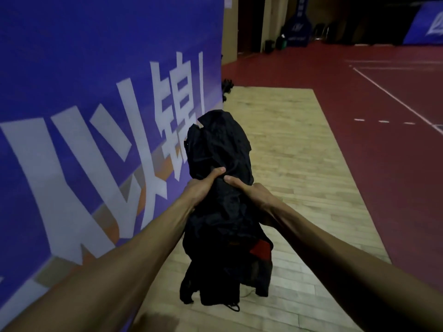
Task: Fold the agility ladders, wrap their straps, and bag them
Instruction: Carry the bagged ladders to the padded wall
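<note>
A bulky black fabric bag (pixel 223 149) is held up in front of me over the wooden floor. My left hand (pixel 203 188) grips its left side and my right hand (pixel 251 192) grips its right side, thumbs pressed into the cloth at mid height. A red patch (pixel 261 250) shows at the bag's lower right, and thin black cords (pixel 233 306) dangle from its bottom end. The ladders are hidden; I cannot tell what lies inside the cloth.
A tall blue banner (pixel 84 116) with large white characters stands close on my left. Light wooden flooring (pixel 299 152) runs ahead, bordered by red court floor (pixel 383 116) with white lines. Dark gear (pixel 226 87) lies at the banner's far end.
</note>
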`<state>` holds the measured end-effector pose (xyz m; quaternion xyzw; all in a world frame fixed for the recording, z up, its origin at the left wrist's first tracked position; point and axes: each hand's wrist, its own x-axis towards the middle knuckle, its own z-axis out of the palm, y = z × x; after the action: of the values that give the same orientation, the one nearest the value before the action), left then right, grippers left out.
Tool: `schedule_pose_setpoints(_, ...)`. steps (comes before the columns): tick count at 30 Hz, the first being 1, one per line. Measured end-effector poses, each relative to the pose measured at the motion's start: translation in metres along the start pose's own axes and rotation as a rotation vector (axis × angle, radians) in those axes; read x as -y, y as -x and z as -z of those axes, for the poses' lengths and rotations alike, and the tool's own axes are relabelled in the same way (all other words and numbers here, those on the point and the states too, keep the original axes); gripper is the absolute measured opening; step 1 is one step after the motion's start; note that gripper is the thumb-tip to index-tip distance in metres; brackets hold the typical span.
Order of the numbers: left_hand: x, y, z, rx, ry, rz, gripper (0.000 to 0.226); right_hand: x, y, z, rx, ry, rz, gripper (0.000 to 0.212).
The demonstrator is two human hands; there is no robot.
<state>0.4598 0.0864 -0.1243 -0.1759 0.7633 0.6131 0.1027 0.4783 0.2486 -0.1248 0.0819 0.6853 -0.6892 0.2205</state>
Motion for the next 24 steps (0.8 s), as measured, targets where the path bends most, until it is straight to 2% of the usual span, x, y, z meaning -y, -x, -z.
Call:
schedule_pose_setpoints(4, -0.036, 0.004, 0.003, -0.02, 0.003, -0.048, 0.094, 0.035, 0.0, 0.005, 0.018, 0.01, 0.029, 0.061)
schedule_pose_setpoints(12, -0.101, 0.014, 0.005, -0.09, 0.016, -0.106, 0.089, 0.103, 0.008, 0.022, 0.089, 0.045, 0.094, 0.062)
schedule_pose_setpoints(16, -0.129, 0.022, 0.003, -0.132, 0.027, -0.143, 0.086, 0.13, 0.012, 0.03, 0.148, 0.02, 0.163, 0.044)
schedule_pose_setpoints(18, -0.143, 0.028, 0.005, -0.154, 0.038, -0.158, 0.087, 0.142, 0.012, 0.033, 0.177, 0.028, 0.179, 0.043)
schedule_pose_setpoints(21, -0.16, 0.034, 0.008, -0.212, 0.063, -0.188, 0.084, 0.161, 0.01, 0.033, 0.214, 0.061, 0.193, 0.049)
schedule_pose_setpoints(24, -0.177, 0.034, 0.016, -0.241, 0.084, -0.204, 0.082, 0.179, 0.001, 0.027, 0.227, 0.073, 0.225, 0.066)
